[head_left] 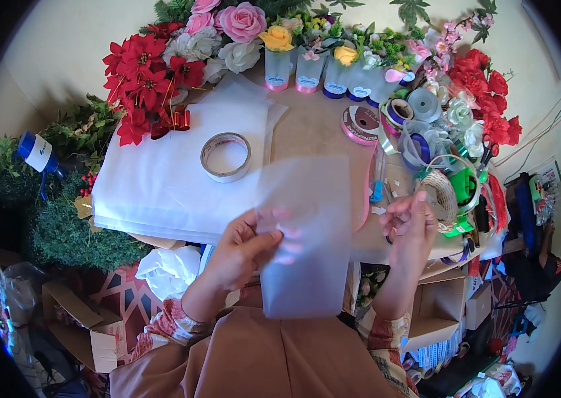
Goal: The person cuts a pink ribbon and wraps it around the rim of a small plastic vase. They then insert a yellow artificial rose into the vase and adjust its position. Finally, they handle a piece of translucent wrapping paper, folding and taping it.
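Note:
My left hand (244, 249) is closed on the left edge of a frosted translucent sheet (307, 278), thumb in front and fingers showing through from behind. The sheet hangs upright over the near edge of the table, above my lap. My right hand (410, 225) is raised to the right of the sheet, apart from it, with fingertips drawn together; whether anything small is between them I cannot make out. Just beyond it stands a small white woven basket (441, 199). A roll of tape (225, 157) lies on a stack of larger translucent sheets (161, 199) at the left.
Several frosted cylinders (308, 69) with artificial flowers line the back. Ribbon rolls (363, 121), a blue cutter (377, 189), red-handled scissors (489, 149) and a green tape dispenser (463, 189) crowd the right. Red artificial flowers (141, 79) stand back left; an open carton (88, 325) sits below left.

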The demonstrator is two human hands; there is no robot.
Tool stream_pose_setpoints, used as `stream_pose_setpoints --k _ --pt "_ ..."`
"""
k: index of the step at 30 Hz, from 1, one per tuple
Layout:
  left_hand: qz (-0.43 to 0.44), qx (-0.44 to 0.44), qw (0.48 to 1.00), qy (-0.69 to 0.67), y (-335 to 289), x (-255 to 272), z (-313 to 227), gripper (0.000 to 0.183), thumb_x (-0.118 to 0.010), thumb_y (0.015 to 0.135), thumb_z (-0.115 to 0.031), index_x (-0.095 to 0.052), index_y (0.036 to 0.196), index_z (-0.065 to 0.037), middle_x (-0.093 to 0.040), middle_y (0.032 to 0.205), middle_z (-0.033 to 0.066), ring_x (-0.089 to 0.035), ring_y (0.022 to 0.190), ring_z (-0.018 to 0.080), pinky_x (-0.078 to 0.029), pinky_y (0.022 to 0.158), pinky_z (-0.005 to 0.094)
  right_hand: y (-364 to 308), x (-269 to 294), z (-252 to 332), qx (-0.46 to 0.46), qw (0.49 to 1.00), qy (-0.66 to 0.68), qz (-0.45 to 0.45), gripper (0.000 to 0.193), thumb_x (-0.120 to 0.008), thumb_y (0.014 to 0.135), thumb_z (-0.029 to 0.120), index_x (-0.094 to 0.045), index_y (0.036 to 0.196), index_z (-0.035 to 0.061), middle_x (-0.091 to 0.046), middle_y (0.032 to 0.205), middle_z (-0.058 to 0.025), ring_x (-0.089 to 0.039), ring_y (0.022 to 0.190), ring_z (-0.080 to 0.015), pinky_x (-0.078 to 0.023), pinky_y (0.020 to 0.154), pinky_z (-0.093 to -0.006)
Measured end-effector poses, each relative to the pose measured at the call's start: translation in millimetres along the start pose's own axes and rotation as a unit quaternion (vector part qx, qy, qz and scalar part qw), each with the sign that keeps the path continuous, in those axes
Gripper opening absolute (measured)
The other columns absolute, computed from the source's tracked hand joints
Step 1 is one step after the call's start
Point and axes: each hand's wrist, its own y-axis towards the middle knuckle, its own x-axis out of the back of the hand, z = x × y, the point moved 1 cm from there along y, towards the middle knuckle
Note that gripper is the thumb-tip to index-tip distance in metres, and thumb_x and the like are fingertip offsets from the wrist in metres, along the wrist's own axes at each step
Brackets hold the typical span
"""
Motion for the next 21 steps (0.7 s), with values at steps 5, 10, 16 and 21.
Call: stream_pose_setpoints --k 5,10,16,21 --pt "-0.087 -0.080 0.993 -0.001 12 2 -21 0.032 -0.047 0.088 -0.001 -0.043 0.120 -0.002 -0.059 0.106 0.0180 -0.062 0.090 0.0233 -0.053 0.073 0.0354 -18 -13 -11 -0.041 0.982 0.019 0.183 0.023 -0.058 0.088 0.019 -0.049 0.103 0.0036 -0.061 0.089 -0.0098 -0.060 0.077 -0.0145 -0.047 0.060 -0.0236" --pt "-0.161 -0.172 0.971 0.036 17 0 -30 0.033 -0.046 0.089 -0.003 -0.042 0.121 -0.003 -0.058 0.109 0.0177 -0.060 0.096 0.0236 -0.053 0.076 0.0356 -31 -28 -12 -0.183 0.926 -0.014 0.331 0.041 -0.059 0.086 0.011 -0.041 0.121 0.0013 -0.063 0.092 -0.0132 -0.063 0.077 -0.0160 -0.048 0.063 -0.0225" --pt "-0.197 -0.212 0.957 0.035 19 3 -32 0.033 -0.043 0.090 -0.002 -0.040 0.122 -0.003 -0.057 0.111 0.0192 -0.060 0.098 0.0268 -0.051 0.080 0.0375 -34 -35 -2 -0.201 0.940 -0.043 0.272 0.042 -0.056 0.087 0.009 -0.040 0.124 -0.0011 -0.065 0.088 -0.0139 -0.065 0.072 -0.0159 -0.048 0.061 -0.0208" --pt "-0.197 -0.211 0.957 0.036 19 4 -28 0.035 -0.044 0.089 -0.003 -0.039 0.124 -0.003 -0.056 0.112 0.0185 -0.059 0.099 0.0260 -0.051 0.080 0.0372 -35 -34 3 -0.183 0.944 -0.056 0.270 0.041 -0.054 0.088 0.010 -0.040 0.125 -0.0010 -0.065 0.088 -0.0146 -0.065 0.075 -0.0160 -0.048 0.063 -0.0209"
